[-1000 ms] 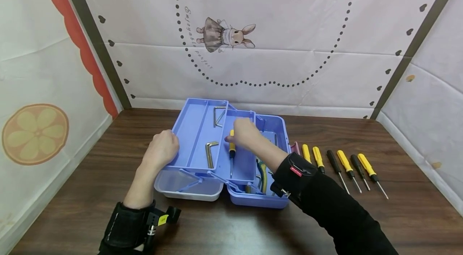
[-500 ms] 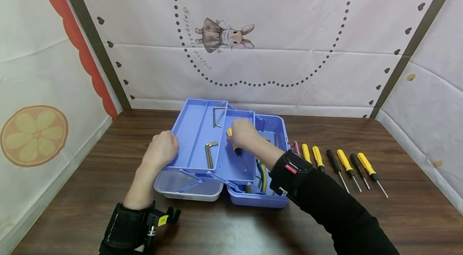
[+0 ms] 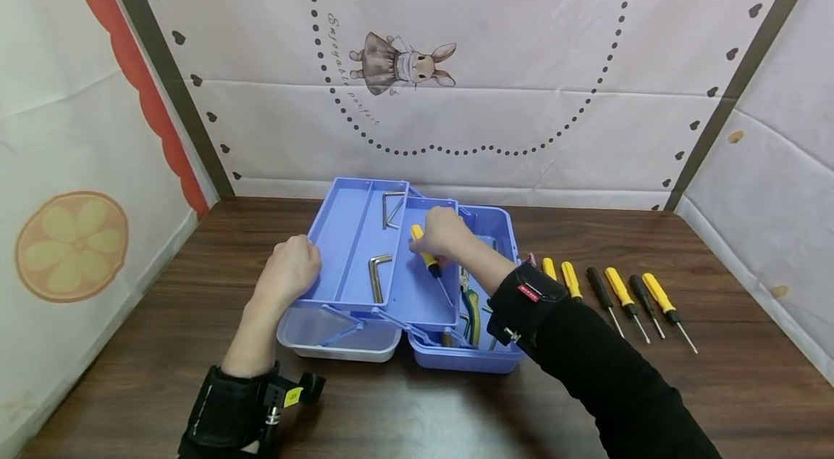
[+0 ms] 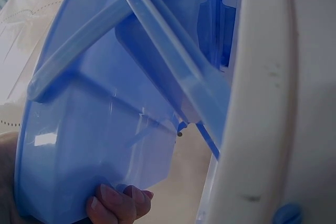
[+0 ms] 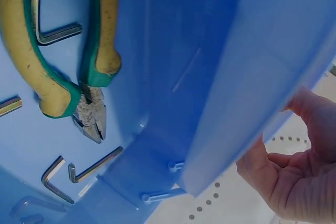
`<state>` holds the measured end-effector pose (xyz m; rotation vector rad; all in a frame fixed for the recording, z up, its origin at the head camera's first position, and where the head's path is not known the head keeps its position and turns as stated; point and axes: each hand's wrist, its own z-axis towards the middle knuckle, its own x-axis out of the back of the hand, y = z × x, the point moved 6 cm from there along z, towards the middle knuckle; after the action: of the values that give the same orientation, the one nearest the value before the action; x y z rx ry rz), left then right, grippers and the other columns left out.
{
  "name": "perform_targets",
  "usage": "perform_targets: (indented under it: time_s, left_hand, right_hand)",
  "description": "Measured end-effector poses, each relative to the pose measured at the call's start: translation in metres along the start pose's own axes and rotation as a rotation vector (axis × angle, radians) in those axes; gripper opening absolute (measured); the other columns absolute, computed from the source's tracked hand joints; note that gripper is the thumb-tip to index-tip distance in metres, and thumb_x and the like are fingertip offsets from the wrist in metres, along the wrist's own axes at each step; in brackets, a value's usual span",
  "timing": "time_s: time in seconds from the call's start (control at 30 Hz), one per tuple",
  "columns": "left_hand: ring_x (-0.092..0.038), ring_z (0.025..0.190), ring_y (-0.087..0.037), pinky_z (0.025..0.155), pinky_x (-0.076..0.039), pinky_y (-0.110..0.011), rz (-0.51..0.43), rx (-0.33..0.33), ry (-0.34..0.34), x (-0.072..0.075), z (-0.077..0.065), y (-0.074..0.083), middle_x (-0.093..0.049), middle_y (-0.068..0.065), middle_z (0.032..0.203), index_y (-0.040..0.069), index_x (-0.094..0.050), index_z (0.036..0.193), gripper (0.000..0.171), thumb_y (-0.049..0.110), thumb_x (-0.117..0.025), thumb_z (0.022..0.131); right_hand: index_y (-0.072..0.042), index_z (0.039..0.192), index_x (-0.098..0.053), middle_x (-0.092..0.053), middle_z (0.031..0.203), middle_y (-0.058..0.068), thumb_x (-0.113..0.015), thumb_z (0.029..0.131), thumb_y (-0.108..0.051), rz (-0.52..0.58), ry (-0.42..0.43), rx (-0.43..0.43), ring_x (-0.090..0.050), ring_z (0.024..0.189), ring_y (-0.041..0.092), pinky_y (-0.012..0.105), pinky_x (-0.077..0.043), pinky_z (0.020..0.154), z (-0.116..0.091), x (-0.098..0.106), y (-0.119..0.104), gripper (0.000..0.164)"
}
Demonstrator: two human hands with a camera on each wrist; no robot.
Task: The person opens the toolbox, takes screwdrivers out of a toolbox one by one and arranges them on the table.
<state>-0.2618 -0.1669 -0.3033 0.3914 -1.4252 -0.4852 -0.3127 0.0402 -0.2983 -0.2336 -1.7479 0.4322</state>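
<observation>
My left hand (image 3: 289,267) grips the left edge of the upper tray (image 3: 345,242) of a blue toolbox. From below, the left wrist view shows fingertips (image 4: 121,203) curled under that tray. In the lower tray (image 3: 417,300), my right hand (image 3: 446,234) holds a yellow-and-black screwdriver (image 3: 427,259), its handle toward the far left and its shaft slanting to the near right. The right wrist view shows the right hand (image 5: 299,166) beyond the tray wall, which hides the screwdriver. Hex keys (image 3: 378,278) lie in the upper tray.
Green-and-yellow pliers (image 5: 63,77) and several hex keys (image 5: 97,163) lie in the toolbox base (image 3: 465,361). Right of the box, several yellow or black screwdrivers (image 3: 619,289) lie in a row on the wooden table (image 3: 586,401). A whitish translucent bin (image 3: 339,352) sits below the upper tray.
The screwdriver has turned in my right hand from pointing straight toward me to slanting, its tip moving to the right. My left hand stays on the tray.
</observation>
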Motion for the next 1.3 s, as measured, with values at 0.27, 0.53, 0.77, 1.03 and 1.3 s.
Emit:
perform_targets:
  time_s: [0.27, 0.53, 0.77, 1.03, 1.3]
  left_hand:
    - [-0.049, 0.054, -0.023, 0.043, -0.041, -0.029, -0.009, 0.004, -0.011, -0.001, 0.002, -0.001, -0.049, -0.021, 0.068, -0.011, -0.047, 0.079, 0.028, 0.006, -0.026, 0.088]
    - [-0.049, 0.056, -0.024, 0.044, -0.040, -0.030, 0.007, 0.011, -0.004, -0.001, 0.002, -0.001, -0.048, -0.020, 0.068, -0.010, -0.047, 0.078, 0.028, 0.006, -0.027, 0.087]
    - [-0.048, 0.054, -0.023, 0.043, -0.038, -0.028, 0.009, 0.010, 0.001, -0.002, 0.002, -0.001, -0.046, -0.016, 0.064, -0.008, -0.046, 0.075, 0.026, 0.006, -0.027, 0.087]
    - [-0.046, 0.053, -0.022, 0.043, -0.037, -0.029, 0.010, 0.008, -0.004, -0.001, 0.001, 0.001, -0.042, -0.013, 0.061, -0.004, -0.043, 0.070, 0.025, 0.006, -0.028, 0.087]
    - [-0.047, 0.053, -0.022, 0.043, -0.037, -0.028, 0.003, 0.011, -0.005, -0.002, 0.001, 0.000, -0.044, -0.015, 0.063, -0.006, -0.045, 0.073, 0.025, 0.006, -0.027, 0.087]
  right_hand:
    - [-0.003, 0.066, -0.053, -0.060, 0.059, 0.010, -0.065, 0.078, -0.025, 0.189, 0.059, 0.000, -0.062, 0.051, 0.018, 0.027, -0.051, 0.051, -0.005, 0.029, 0.009, 0.028]
    - [-0.001, 0.080, -0.054, -0.061, 0.073, 0.011, -0.061, 0.083, -0.023, 0.330, 0.178, 0.043, -0.062, 0.058, 0.018, 0.024, -0.050, 0.053, -0.015, 0.075, 0.027, 0.024]
    - [0.001, 0.078, -0.060, -0.060, 0.063, 0.008, -0.058, 0.084, -0.022, 0.297, 0.283, 0.033, -0.058, 0.050, 0.012, 0.021, -0.047, 0.049, -0.025, 0.109, 0.064, 0.024]
    - [-0.004, 0.052, -0.047, -0.053, 0.045, 0.003, -0.060, 0.081, -0.021, 0.205, 0.282, 0.008, -0.055, 0.043, 0.014, 0.024, -0.041, 0.042, -0.033, 0.119, 0.115, 0.036]
    - [0.005, 0.075, -0.054, -0.056, 0.050, 0.007, -0.060, 0.080, -0.021, 0.140, 0.240, -0.067, -0.057, 0.045, 0.016, 0.028, -0.042, 0.045, -0.030, 0.096, 0.160, 0.028]
